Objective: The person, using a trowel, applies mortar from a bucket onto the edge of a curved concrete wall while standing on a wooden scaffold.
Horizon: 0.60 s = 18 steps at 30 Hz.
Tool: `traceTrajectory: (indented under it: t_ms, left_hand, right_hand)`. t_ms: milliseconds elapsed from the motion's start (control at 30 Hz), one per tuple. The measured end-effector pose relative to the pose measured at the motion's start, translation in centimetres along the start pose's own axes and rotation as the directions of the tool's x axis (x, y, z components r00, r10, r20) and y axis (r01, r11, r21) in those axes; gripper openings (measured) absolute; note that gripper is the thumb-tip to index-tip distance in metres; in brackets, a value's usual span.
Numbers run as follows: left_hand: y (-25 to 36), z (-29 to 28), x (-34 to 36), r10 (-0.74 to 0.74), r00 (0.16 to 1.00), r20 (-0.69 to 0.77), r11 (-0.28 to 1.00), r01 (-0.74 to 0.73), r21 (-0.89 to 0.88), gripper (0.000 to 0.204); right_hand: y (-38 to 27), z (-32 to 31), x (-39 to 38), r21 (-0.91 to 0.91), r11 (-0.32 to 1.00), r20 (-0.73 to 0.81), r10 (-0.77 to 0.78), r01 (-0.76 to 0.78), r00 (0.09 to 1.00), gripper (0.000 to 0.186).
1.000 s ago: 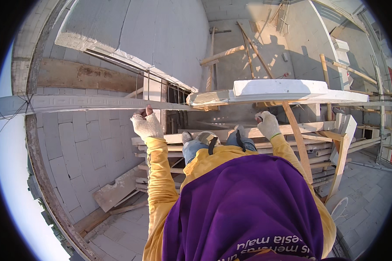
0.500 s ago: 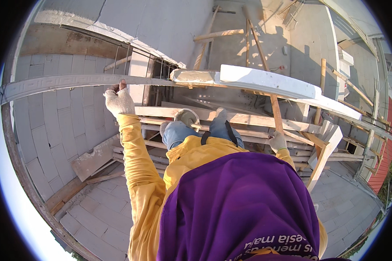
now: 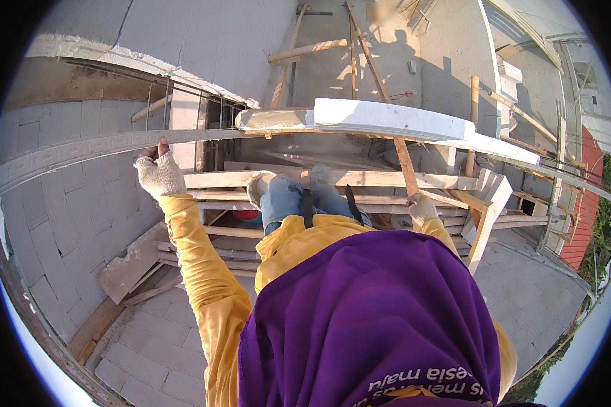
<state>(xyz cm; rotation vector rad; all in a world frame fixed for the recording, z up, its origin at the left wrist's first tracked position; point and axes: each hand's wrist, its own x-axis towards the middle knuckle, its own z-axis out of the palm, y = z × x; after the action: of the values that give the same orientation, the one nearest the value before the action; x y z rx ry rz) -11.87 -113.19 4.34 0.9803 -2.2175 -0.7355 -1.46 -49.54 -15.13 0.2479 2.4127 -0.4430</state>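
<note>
My left hand (image 3: pixel 160 173), in a pale knitted glove with bare fingertips showing, pinches the lower edge of a long grey bar (image 3: pixel 91 146). The bar runs from the far left to the white block course. My right hand (image 3: pixel 423 209), also gloved, closes round the near end of a narrow wooden batten (image 3: pixel 406 166). From there the batten slants away to the far side, passing behind the white block (image 3: pixel 394 117). Mortar (image 3: pixel 275 120) covers the course left of that block. A pale bucket (image 3: pixel 256 188) stands by my left leg, its contents hidden.
Wooden planks and poles (image 3: pixel 278 179) form a scaffold around my legs. An upright timber frame (image 3: pixel 490 211) stands to the right. Grey block walls (image 3: pixel 47 224) rise at the left. Bamboo poles (image 3: pixel 309 50) lean in the room beyond, and thin rebar (image 3: pixel 197 108) crosses the opening.
The whole view has shifted, so the scene sits a little further left. My legs have shifted beside the bucket, and a red and blue thing now shows below it. Both hands keep their holds.
</note>
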Motion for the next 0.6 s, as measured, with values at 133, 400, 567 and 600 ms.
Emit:
traceTrajectory:
  t_ms: [133,400,567,600]
  left_hand:
    - [0.6,-0.1,-0.1,-0.008,1.000,-0.003,0.999,0.008,0.043,0.038]
    - [-0.5,0.5,-0.1,-0.047,0.999,0.004,0.994,0.047,-0.102,0.038]
    - [-0.4,0.3,-0.4,0.020,1.000,-0.002,0.997,-0.021,-0.081,0.036]
    - [-0.4,0.3,-0.3,0.029,1.000,0.005,0.997,-0.029,-0.068,0.036]
  right_hand:
    - [-2.1,-1.1,0.5,-0.035,0.999,0.005,0.022,-0.021,1.000,0.019]
    - [-4.7,-4.7,-5.4,0.009,0.998,-0.165,0.069,-0.069,0.984,0.016]
    - [-4.1,-3.9,-9.5,0.098,0.975,-0.155,0.213,-0.200,0.965,0.019]
    - [-5.1,-4.4,-10.1,0.083,0.978,-0.165,0.202,-0.190,0.965,0.018]
